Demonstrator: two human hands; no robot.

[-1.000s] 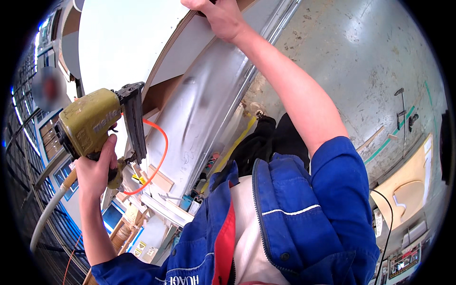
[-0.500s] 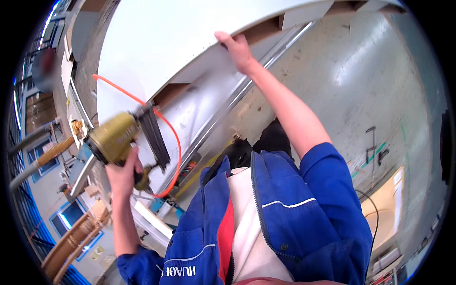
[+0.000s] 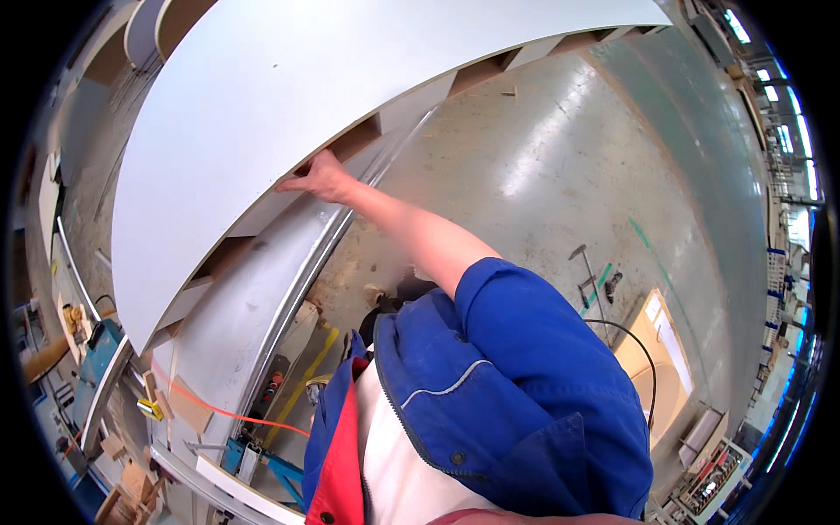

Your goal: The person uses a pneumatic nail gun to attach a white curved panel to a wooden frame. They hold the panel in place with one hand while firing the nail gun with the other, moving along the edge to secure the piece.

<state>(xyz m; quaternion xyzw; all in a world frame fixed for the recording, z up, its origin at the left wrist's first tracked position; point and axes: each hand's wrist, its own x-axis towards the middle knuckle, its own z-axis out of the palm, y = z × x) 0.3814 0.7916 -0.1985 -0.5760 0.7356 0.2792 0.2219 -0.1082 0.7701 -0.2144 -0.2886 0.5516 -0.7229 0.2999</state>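
Observation:
A large white panel (image 3: 289, 96) with a curved edge lies across the upper left. Beneath that edge run a pale rim strip and several brown-walled openings. My right hand (image 3: 324, 178) grips the edge at one opening, thumb near the top face and the other fingers partly hidden inside. My left hand is out of view. An orange air hose (image 3: 223, 409) crosses the lower left and disappears behind my jacket.
A shiny metal rail (image 3: 311, 267) runs below the panel. On the floor to the right are a long-handled tool (image 3: 588, 267), a dark hand tool (image 3: 612, 284) and a wooden piece (image 3: 665, 350). Teal machinery (image 3: 96, 363) and wood offcuts (image 3: 136, 481) stand at the lower left.
My left hand and the green nail gun it held have gone out of view. My right hand now holds the panel edge farther left in the picture; the whole view has turned.

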